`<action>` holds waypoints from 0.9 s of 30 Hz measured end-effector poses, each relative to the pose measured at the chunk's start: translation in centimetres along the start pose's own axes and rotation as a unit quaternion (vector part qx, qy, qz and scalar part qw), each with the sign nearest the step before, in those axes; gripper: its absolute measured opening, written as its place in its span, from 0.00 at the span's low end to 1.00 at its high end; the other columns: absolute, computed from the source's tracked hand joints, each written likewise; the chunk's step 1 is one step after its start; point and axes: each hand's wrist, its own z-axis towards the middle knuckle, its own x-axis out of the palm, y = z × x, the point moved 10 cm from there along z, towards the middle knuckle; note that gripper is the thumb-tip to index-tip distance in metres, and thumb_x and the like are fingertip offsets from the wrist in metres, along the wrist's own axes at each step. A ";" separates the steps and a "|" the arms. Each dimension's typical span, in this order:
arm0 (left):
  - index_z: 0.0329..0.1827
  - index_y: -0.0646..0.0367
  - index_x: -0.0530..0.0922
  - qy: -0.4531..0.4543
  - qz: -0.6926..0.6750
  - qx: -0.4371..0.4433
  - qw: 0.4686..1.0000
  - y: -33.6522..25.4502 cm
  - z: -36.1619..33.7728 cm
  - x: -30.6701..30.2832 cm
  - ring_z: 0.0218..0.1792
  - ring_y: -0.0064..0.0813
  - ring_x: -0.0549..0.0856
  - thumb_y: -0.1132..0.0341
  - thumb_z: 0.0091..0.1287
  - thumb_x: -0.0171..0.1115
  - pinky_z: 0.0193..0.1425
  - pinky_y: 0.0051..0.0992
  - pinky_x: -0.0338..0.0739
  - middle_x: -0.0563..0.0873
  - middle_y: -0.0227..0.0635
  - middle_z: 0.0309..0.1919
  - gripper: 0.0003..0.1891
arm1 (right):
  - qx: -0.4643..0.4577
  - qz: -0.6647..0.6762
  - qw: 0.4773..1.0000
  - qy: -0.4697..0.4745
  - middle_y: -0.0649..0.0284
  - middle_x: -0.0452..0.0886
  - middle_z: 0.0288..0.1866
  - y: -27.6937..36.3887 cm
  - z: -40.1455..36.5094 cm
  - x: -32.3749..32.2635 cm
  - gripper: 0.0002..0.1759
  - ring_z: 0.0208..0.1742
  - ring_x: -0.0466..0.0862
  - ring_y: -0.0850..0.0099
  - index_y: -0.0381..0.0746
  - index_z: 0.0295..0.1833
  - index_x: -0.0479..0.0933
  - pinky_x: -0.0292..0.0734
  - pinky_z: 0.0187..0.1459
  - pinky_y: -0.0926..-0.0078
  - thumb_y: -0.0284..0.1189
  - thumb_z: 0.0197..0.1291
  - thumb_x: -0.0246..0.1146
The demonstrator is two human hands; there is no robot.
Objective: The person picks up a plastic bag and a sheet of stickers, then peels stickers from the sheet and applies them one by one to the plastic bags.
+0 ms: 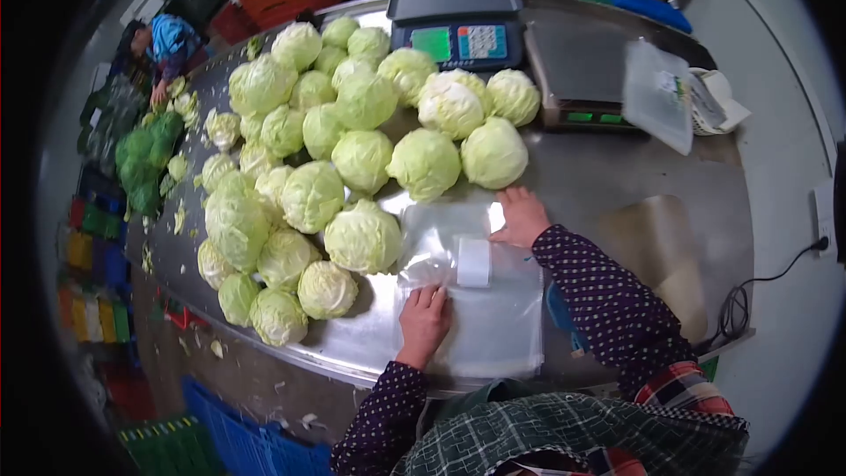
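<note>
Flat on the metal table lie clear plastic bags, seemingly in a stack, with a white label near their upper middle. My left hand is at the left side of the bags, its fingers curled onto the wrinkled plastic. Further up, my right hand rests at the top right of the bags, thumb apart from the fingers and near the label. Many pale green cabbages are heaped just left of and beyond both hands.
A digital scale stands behind the cabbages, with a second scale to its right. A translucent plastic lid leans there. Another person bends at the far left. Blue crates sit below the table's front edge.
</note>
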 end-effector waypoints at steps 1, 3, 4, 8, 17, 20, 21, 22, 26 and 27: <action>0.41 0.57 0.81 -0.008 0.006 -0.003 1.000 -0.3 -0.3 -0.2 0.40 0.36 0.81 0.70 0.53 0.66 0.42 0.31 0.78 0.83 0.35 0.41 0.12 | -0.018 -0.010 1.000 -0.002 0.50 0.78 0.52 0.5 -0.1 -0.6 0.38 0.56 0.76 0.57 0.32 0.50 0.73 0.70 0.54 0.61 0.49 0.40 0.72; 0.41 0.58 0.81 -0.006 0.005 -0.009 1.000 -0.2 -0.6 -0.1 0.41 0.36 0.81 0.71 0.53 0.66 0.42 0.31 0.78 0.83 0.35 0.41 0.12 | 0.005 0.036 0.998 0.058 0.48 0.80 0.46 0.2 0.2 1.6 0.36 0.50 0.78 0.55 0.33 0.49 0.73 0.72 0.51 0.59 0.48 0.40 0.72; 0.40 0.58 0.80 -0.013 0.005 -0.003 1.000 -0.3 -0.3 -0.2 0.41 0.37 0.81 0.71 0.52 0.66 0.42 0.31 0.78 0.82 0.36 0.41 0.12 | 0.034 0.077 0.991 0.104 0.47 0.81 0.41 -0.5 0.4 2.5 0.34 0.45 0.80 0.52 0.33 0.48 0.74 0.74 0.47 0.56 0.46 0.40 0.72; 0.44 0.59 0.81 -0.011 -0.011 -0.003 1.000 0.0 -0.7 -0.5 0.40 0.36 0.82 0.70 0.56 0.66 0.42 0.29 0.78 0.83 0.37 0.41 0.12 | -0.016 0.156 0.981 0.112 0.50 0.83 0.41 0.2 0.2 2.4 0.18 0.46 0.82 0.53 0.41 0.43 0.80 0.76 0.47 0.55 0.36 0.43 0.67; 0.60 0.65 0.71 0.060 -0.750 -0.478 0.454 6.4 -5.9 0.8 0.52 0.36 0.81 0.37 0.70 0.43 0.55 0.32 0.77 0.81 0.43 0.51 0.36 | -0.302 0.031 0.952 -0.038 0.62 0.75 0.36 14.9 -21.8 -3.2 0.10 0.40 0.76 0.64 0.44 0.32 0.74 0.68 0.47 0.63 0.30 0.40 0.64; 0.58 0.63 0.74 0.095 -0.707 -0.444 0.542 10.0 -8.0 2.6 0.49 0.30 0.81 0.51 0.68 0.56 0.54 0.28 0.75 0.82 0.38 0.49 0.25 | -0.285 0.029 0.957 0.053 0.63 0.77 0.40 14.4 -25.6 1.9 0.12 0.44 0.77 0.64 0.44 0.37 0.77 0.67 0.51 0.62 0.32 0.43 0.66; 0.55 0.65 0.75 0.124 -0.649 -0.442 0.607 10.6 -8.2 2.8 0.46 0.29 0.82 0.60 0.65 0.59 0.53 0.27 0.75 0.83 0.38 0.46 0.20 | -0.232 0.115 0.966 0.011 0.63 0.78 0.41 13.2 -25.7 0.1 0.14 0.45 0.77 0.64 0.44 0.39 0.78 0.68 0.51 0.62 0.34 0.44 0.67; 0.52 0.66 0.77 0.151 -0.587 -0.433 0.666 10.9 -8.2 3.1 0.43 0.28 0.82 0.68 0.63 0.63 0.52 0.26 0.75 0.84 0.38 0.44 0.16 | -0.175 0.196 0.964 -0.033 0.63 0.79 0.43 11.3 -25.9 -1.6 0.16 0.46 0.78 0.63 0.43 0.41 0.79 0.69 0.51 0.63 0.35 0.45 0.68; 0.48 0.66 0.79 0.124 -0.524 -0.425 0.727 9.9 -8.3 3.3 0.40 0.25 0.82 0.79 0.57 0.64 0.48 0.25 0.74 0.85 0.35 0.39 0.15 | 0.075 0.085 0.979 -0.171 0.60 0.79 0.43 0.2 -29.6 -4.1 0.20 0.46 0.76 0.60 0.41 0.44 0.80 0.72 0.48 0.64 0.37 0.44 0.70; 0.49 0.67 0.79 0.107 -0.518 -0.423 0.736 9.8 -8.1 2.6 0.41 0.26 0.82 0.79 0.56 0.64 0.50 0.25 0.74 0.85 0.36 0.41 0.16 | 0.108 0.048 0.978 -0.170 0.59 0.77 0.47 -1.5 -30.1 -3.5 0.23 0.49 0.75 0.60 0.41 0.48 0.78 0.70 0.50 0.63 0.37 0.43 0.70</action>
